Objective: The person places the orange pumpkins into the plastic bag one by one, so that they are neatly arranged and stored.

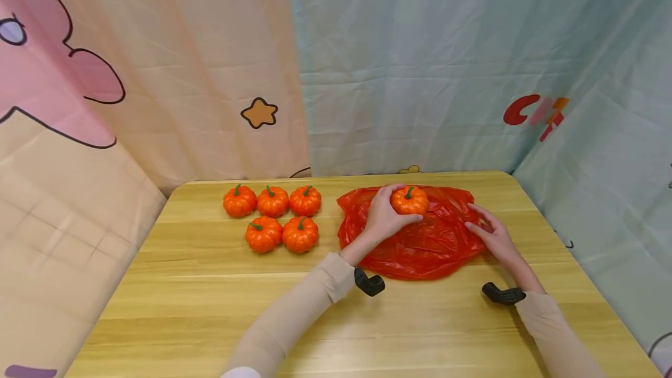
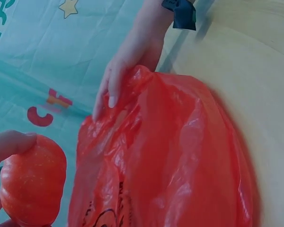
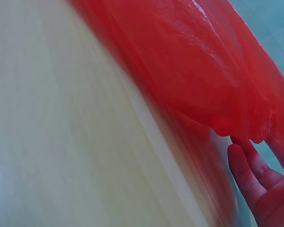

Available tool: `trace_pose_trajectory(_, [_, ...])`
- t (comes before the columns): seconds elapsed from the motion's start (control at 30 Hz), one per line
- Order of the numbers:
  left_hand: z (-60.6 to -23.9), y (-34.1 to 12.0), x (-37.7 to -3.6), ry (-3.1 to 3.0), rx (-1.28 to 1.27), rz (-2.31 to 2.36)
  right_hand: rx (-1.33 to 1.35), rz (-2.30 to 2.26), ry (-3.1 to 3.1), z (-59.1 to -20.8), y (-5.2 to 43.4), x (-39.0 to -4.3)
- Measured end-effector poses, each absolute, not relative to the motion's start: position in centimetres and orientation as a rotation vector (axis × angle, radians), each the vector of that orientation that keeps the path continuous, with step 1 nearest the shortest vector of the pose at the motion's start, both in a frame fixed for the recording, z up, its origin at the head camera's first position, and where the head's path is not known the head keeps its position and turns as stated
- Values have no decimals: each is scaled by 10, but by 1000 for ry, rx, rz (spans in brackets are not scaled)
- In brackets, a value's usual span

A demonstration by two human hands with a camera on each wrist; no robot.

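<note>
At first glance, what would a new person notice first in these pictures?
The red plastic bag lies crumpled on the right half of the wooden table. The left hand holds a small orange pumpkin over it, while the right hand touches the bag's right edge. Five more pumpkins sit grouped to the left.

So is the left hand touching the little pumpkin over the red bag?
Touching. The head view shows the left hand curled around the toy pumpkin; the left wrist view shows a fingertip on it.
</note>
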State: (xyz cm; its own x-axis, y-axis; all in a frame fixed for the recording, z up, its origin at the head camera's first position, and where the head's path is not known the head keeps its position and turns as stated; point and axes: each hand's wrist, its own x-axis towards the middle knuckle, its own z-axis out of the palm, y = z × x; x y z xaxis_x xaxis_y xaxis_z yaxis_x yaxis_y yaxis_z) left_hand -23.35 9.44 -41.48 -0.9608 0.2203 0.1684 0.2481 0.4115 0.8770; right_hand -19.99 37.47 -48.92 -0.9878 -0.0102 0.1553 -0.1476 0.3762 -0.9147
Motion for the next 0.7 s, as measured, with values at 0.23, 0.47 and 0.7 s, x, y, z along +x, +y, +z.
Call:
trace_pose_trajectory(0.23, [-424, 115, -238, -2647, -413, -1628, 161, 1704, -2485, -492, 375, -203])
trace_pose_trajectory(0.47, [-428, 132, -247, -2648, -375, -1598, 134, 1691, -2498, -491, 374, -201])
trace_pose_trajectory(0.7, [-436, 144, -254, -2669, -331, -1591, 102, 1689, -2527, -491, 372, -204])
